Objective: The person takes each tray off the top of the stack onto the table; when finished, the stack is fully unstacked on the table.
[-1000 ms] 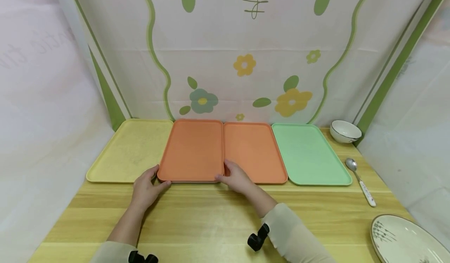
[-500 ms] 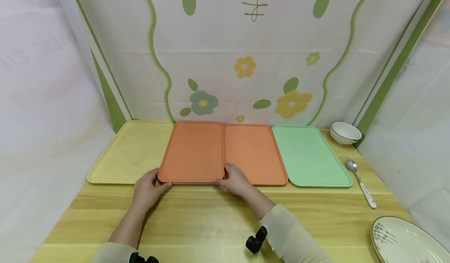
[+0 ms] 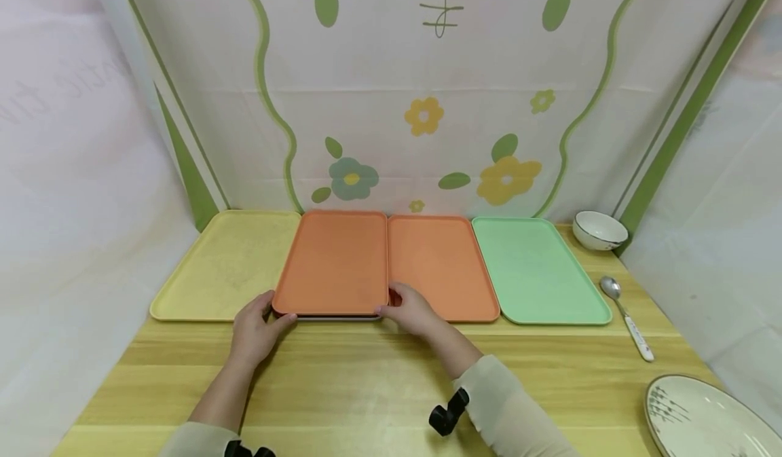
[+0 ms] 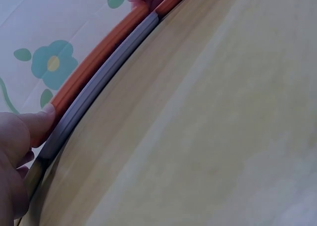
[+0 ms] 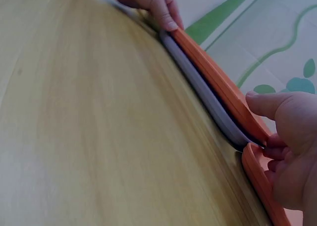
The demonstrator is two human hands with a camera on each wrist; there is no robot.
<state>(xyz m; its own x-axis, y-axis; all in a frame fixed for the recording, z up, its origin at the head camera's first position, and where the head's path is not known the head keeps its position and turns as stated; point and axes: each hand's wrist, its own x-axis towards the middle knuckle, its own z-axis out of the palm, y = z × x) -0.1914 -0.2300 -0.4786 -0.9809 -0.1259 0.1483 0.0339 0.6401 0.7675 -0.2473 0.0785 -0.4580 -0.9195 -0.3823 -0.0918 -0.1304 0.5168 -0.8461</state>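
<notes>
My left hand (image 3: 253,331) grips the near left corner of an orange tray (image 3: 336,260), its thumb on the front edge. At the near right corner, my right hand (image 3: 415,313) pinches the same tray, thumb at the rim and fingers curled at the side. Directly beneath lies a grey tray (image 5: 203,89), mostly hidden. A narrow dark gap separates the two trays along the front in the right wrist view. A second orange tray (image 3: 442,267) lies close on the right, beside the right fingers. On the left, a yellow tray (image 3: 229,263) adjoins the stack.
A green tray (image 3: 540,270) ends the row on the right. Beyond it are a white bowl (image 3: 600,231), a spoon (image 3: 626,318) and, nearer, a patterned plate (image 3: 711,416). A flowered cloth (image 3: 366,117) rises behind the trays. The wooden table (image 3: 348,382) extends in front.
The front edge of the held orange tray has risen slightly, and a dark gap now shows above the grey tray. Both hands stay at the corners.
</notes>
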